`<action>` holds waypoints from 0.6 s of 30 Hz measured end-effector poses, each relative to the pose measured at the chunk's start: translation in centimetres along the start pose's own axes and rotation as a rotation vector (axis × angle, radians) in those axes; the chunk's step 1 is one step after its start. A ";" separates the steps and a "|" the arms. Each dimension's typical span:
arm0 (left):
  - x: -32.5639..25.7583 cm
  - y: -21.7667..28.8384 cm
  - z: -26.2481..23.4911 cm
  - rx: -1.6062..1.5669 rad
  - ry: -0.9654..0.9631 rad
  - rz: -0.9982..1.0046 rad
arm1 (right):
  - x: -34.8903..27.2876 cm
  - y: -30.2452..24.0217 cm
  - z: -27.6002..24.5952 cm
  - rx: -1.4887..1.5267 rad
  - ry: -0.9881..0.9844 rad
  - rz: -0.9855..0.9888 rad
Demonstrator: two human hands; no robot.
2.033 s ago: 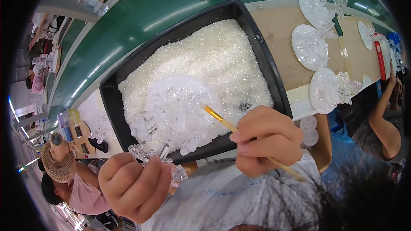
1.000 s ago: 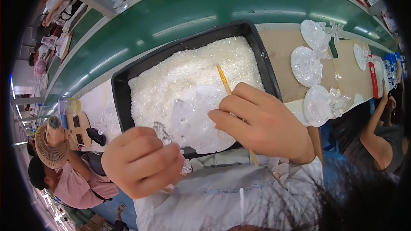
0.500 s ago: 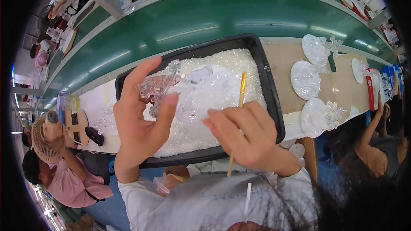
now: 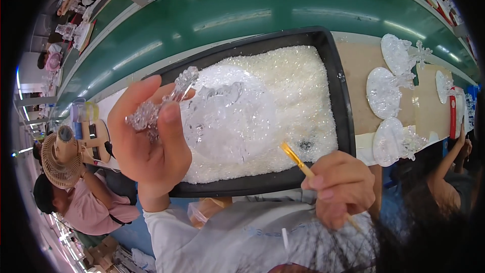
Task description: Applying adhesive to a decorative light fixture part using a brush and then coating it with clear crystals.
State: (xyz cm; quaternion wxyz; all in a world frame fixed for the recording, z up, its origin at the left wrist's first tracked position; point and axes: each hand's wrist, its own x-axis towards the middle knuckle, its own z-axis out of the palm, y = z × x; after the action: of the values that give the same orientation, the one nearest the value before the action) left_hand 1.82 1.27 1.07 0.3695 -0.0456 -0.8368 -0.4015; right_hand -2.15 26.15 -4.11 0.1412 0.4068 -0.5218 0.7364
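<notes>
My left hand (image 4: 154, 139) grips a transparent, knobbly ornament (image 4: 184, 83) between thumb and fingers. A round whitish transparent disc (image 4: 235, 121) extends from it over the granules; whether the two are one piece, I cannot tell. Glittering white granules (image 4: 303, 81) fill a black tray (image 4: 343, 101) beneath. At the tray's near right side, my right hand (image 4: 348, 187) is closed round a thin paintbrush (image 4: 298, 160). Its gold ferrule and bristles point up and left above the granules, with a small dark patch showing in them just beyond the tip.
Several similar transparent disc-shaped pieces (image 4: 384, 92) lie on the brown board right of the tray. A green conveyor belt (image 4: 222, 15) runs behind. At left stands a beige fan (image 4: 61, 159) near a person in pink (image 4: 91, 205). Another person's arm (image 4: 449, 167) reaches in at far right.
My right hand has moved right and toward me, away from the disc. The brush has swung from upright to slanting, tip to the left. My left hand has shifted left and tilted the ornament.
</notes>
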 end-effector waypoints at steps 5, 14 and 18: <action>-1.0 0.3 0.1 0.086 0.071 0.006 | 0.6 -0.3 0.2 0.022 -0.061 0.137; -0.4 0.2 -0.2 0.145 0.037 0.184 | 1.0 0.6 0.5 -0.143 -0.305 0.011; -0.5 -0.2 0.2 0.223 0.142 0.320 | 1.5 0.8 0.7 -0.112 -0.312 -0.061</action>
State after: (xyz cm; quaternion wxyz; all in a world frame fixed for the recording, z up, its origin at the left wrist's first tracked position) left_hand 1.93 1.38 0.51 0.4894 -0.1083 -0.8300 -0.2446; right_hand -3.26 24.82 -3.47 0.1031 0.5232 -0.5650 0.6296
